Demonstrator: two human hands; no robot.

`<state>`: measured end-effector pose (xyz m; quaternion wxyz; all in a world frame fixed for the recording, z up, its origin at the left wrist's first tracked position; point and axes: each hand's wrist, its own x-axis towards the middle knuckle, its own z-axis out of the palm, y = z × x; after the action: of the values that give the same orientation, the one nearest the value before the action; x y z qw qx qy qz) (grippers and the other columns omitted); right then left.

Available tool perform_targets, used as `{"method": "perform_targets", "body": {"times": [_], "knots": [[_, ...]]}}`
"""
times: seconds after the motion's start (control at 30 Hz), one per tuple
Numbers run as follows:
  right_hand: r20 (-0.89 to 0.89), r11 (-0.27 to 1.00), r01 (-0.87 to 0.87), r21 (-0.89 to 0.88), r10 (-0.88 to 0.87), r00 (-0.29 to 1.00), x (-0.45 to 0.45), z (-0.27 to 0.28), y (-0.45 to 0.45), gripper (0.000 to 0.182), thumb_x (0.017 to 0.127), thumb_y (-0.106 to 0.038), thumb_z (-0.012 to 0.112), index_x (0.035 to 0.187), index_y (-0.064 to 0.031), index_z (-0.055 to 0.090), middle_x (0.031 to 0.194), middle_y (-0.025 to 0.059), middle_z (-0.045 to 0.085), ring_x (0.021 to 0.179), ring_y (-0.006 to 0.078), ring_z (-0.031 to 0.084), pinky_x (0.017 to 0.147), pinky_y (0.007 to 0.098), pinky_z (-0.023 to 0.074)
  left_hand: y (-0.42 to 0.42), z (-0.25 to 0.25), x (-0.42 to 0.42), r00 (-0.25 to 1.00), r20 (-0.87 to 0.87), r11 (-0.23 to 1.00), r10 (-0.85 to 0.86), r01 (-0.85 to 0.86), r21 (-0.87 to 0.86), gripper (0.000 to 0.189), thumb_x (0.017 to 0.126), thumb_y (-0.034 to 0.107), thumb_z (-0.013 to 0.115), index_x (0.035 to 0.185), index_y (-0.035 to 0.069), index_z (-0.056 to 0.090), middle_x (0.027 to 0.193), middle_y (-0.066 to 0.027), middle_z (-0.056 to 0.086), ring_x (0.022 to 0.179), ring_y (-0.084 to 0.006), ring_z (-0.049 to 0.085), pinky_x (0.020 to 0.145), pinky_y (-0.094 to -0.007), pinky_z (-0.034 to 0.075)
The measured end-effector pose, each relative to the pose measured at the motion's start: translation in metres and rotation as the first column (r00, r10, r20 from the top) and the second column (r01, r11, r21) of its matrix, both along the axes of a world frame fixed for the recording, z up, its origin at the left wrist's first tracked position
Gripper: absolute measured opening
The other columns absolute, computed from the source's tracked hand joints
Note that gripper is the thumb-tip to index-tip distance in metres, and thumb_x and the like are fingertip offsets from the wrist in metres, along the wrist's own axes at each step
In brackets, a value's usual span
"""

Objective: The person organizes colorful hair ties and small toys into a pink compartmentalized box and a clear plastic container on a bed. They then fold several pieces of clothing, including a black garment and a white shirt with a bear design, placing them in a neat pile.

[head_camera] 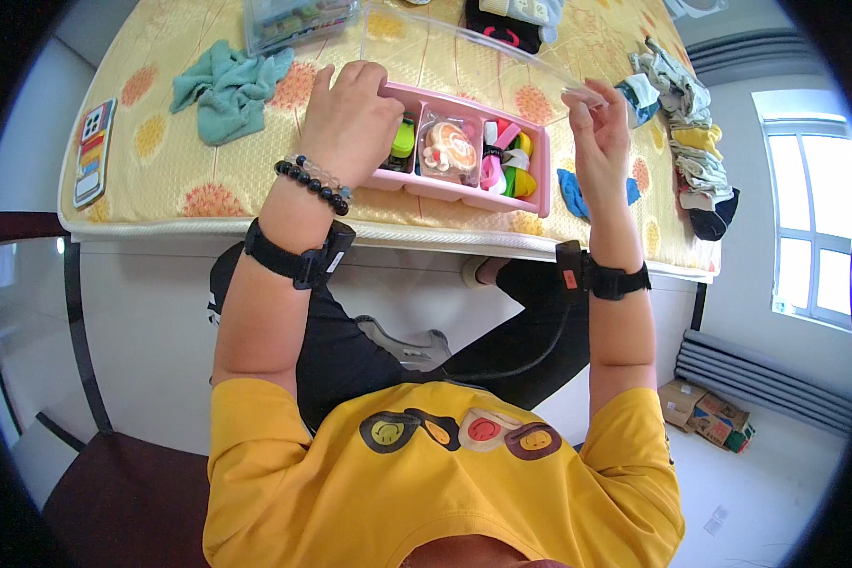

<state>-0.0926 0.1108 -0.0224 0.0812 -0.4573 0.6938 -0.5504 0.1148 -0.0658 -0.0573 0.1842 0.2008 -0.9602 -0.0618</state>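
Observation:
A pink plastic organizer box (542, 170) with compartments sits near the front edge of a padded, flower-patterned surface. My left hand (351, 121) curls over its left end and hides part of it. My right hand (600, 138) pinches the right corner of a clear plastic lid (461, 50), which extends behind the box. In the left compartment is an item with a lime-green cap (402, 138), partly hidden by my left hand. The middle section holds a clear-wrapped round item (451, 149). Several coloured straps or bands (508, 160) fill the right section.
A teal cloth (231, 96) lies left of the box, beyond a smartphone (94, 153). Behind stands a clear container (302, 25). A blue cloth (574, 193) lies under my right wrist. Folded clothes (696, 142) line the right edge; dark and grey garments (515, 21) are at the back.

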Motion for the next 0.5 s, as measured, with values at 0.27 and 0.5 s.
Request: {"method": "perform_targets", "body": {"times": [0.27,0.5], "knots": [[-0.351,0.989,0.087,0.119,-0.040,0.936,0.038,-0.009,0.040,0.024,0.082,-0.007,0.059,0.105,-0.0014,0.058,0.104,0.0170,0.060,0.103,0.0287,0.057,0.088,0.0346,0.0434,-0.039,0.020,0.063,0.962,-0.248,0.774,-0.110,0.240,0.586,0.019,0.080,0.010,0.058,0.095,0.003,0.065,0.097,-0.0083,0.062,0.088,-0.0195,0.059,0.079,-0.0294,0.046],[-0.584,0.968,0.098,0.233,0.059,0.809,0.067,-0.042,0.063,0.034,0.073,-0.001,0.066,0.106,-0.0044,0.061,0.119,0.0167,0.053,0.116,0.0372,0.047,0.093,0.0418,0.0418,-0.036,0.004,0.068,0.990,-0.125,0.451,0.072,0.079,0.889,0.056,0.089,0.041,0.052,0.129,0.002,0.043,0.081,-0.0062,0.060,0.073,-0.0109,0.055,0.067,-0.0229,0.045]]}}
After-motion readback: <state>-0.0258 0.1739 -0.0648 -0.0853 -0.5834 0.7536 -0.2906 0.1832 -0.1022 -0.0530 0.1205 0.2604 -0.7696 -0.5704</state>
